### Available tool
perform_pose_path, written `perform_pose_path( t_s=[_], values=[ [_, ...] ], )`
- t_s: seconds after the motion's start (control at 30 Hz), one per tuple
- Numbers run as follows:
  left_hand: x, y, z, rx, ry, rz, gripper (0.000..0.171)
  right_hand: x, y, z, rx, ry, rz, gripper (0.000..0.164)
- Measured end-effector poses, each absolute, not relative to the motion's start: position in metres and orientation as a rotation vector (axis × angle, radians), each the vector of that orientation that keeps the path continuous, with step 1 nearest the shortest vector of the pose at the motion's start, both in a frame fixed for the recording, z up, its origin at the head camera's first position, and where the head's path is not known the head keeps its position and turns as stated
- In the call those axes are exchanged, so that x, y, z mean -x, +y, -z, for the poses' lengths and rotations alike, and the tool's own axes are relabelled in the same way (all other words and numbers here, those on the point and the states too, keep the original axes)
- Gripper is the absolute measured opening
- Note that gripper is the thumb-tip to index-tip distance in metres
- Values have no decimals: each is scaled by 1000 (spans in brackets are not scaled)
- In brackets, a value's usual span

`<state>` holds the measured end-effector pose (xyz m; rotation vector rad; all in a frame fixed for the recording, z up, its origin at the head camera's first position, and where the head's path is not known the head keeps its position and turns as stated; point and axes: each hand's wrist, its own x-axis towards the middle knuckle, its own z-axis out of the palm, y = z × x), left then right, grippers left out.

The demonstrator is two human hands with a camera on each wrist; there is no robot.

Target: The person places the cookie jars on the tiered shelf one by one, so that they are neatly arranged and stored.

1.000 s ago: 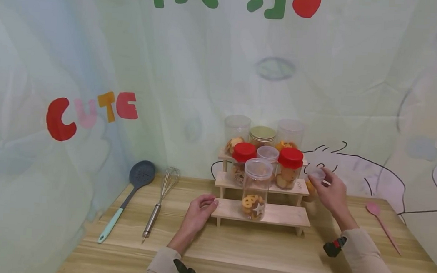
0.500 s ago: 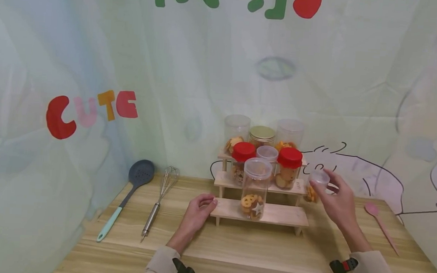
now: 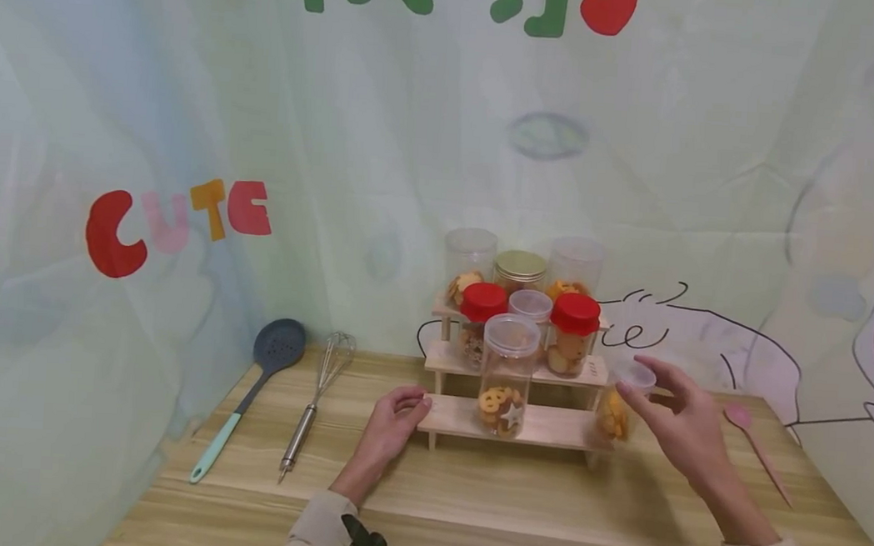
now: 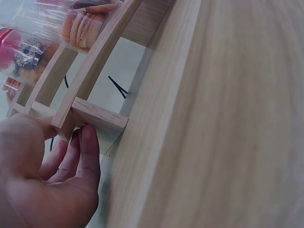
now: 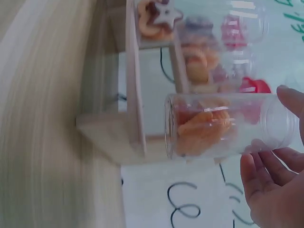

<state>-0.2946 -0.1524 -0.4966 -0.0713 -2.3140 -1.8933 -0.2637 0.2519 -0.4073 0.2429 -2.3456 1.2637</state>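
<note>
My right hand (image 3: 686, 426) pinches the top of a clear plastic jar (image 3: 615, 411) of orange-brown cookies. The right wrist view shows this jar (image 5: 204, 127) held between thumb and fingers near its lid, just off the right end of the wooden step stand's lowest board (image 3: 563, 429). My left hand (image 3: 388, 427) grips that board's left end. In the left wrist view the thumb and fingers pinch the board's end (image 4: 66, 116) beside its leg. A clear jar of smiley and star cookies (image 3: 502, 406) stands mid-board on this lowest step.
Two red-lidded jars (image 3: 575, 315) flank a clear-lidded jar (image 3: 530, 304) on the middle step. Behind, a gold-lidded jar (image 3: 520, 265) stands between two tall clear jars. A skimmer (image 3: 280, 347) and whisk (image 3: 312, 411) lie left; a pink spoon (image 3: 757, 451) lies right.
My right hand has brought the cookie jar down and nearer, from beside the middle step to the right end of the lowest step. The left hand stays at the stand's left end.
</note>
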Motion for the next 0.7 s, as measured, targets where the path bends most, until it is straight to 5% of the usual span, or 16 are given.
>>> perform_pose_path(
  t_s=[0.7],
  values=[
    [295, -153, 495, 62, -2326, 1882, 43, 279, 166, 418, -341, -2322, -1469, 59]
  ],
)
